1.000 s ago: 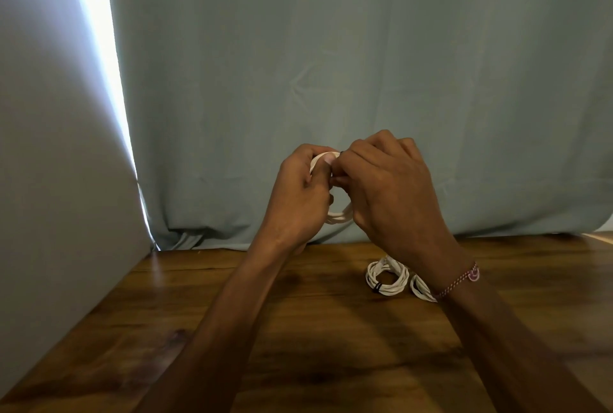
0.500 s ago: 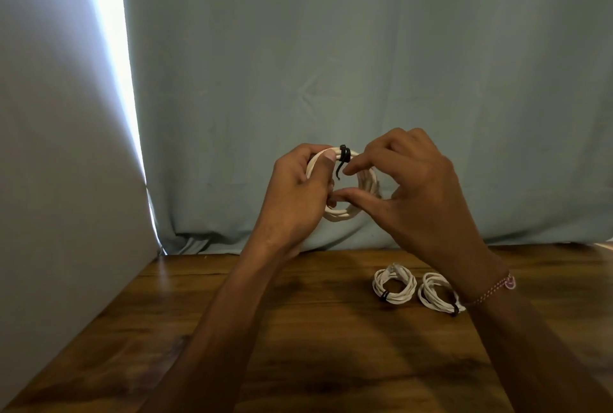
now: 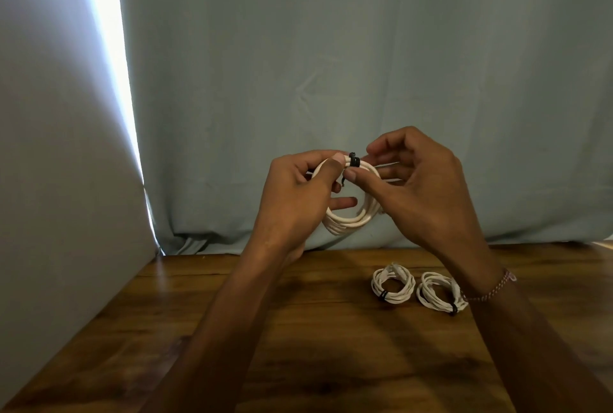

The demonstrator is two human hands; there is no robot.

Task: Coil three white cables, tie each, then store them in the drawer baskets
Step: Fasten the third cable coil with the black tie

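Observation:
I hold a coiled white cable (image 3: 348, 222) upright in the air above the wooden table (image 3: 298, 329). My left hand (image 3: 298, 193) grips the coil's top left, thumb on the strands. A black tie (image 3: 354, 160) wraps the top of the coil. My right hand (image 3: 414, 180) pinches the coil beside that tie, its thumb on the tie's loose black end. Two other white coils lie flat on the table: one (image 3: 393, 283) in the middle right, another (image 3: 438, 293) beside it, partly behind my right wrist. Each carries a black tie.
A pale blue-grey curtain (image 3: 331, 64) hangs right behind the table's far edge. A grey wall (image 3: 49, 180) closes off the left side, with a bright gap of light between it and the curtain. No drawer or basket is in view.
My hands have come apart, so the black tie on the held coil now shows. The right fingers opened out and then pinched again beside the tie. The view shifted slightly, showing both table coils.

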